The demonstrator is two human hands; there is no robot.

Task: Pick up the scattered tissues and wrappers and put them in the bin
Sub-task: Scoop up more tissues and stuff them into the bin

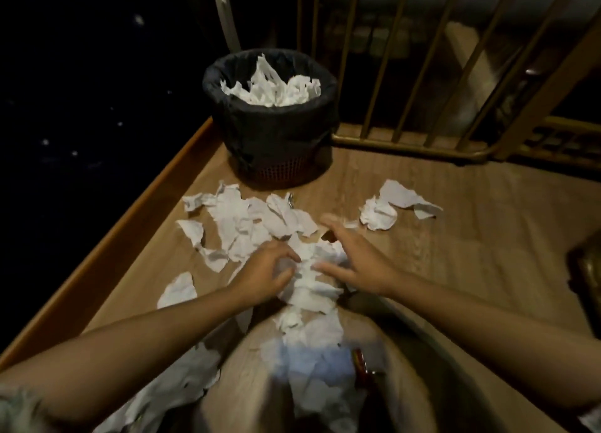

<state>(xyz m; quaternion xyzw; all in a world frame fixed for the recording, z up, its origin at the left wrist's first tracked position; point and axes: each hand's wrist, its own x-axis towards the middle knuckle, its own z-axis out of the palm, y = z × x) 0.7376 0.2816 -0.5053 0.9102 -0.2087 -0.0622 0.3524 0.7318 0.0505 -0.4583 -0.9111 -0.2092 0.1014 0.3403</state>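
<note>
White crumpled tissues (247,224) lie scattered over the wooden floor in front of me. A bunched heap of tissues (312,279) sits between my hands. My left hand (266,273) has its fingers curled into the left side of that heap. My right hand (354,257) lies with spread fingers over the heap's right side. The bin (273,139), lined with a dark bag, stands beyond the tissues and holds several white tissues. More tissues (383,214) lie apart at the right, and others (312,361) trail back between my knees.
A wooden railing (422,146) with slanted bars runs behind and to the right of the bin. The floor's raised wooden edge (130,231) runs along the left, with darkness beyond it. A small red object (359,364) lies by my right knee.
</note>
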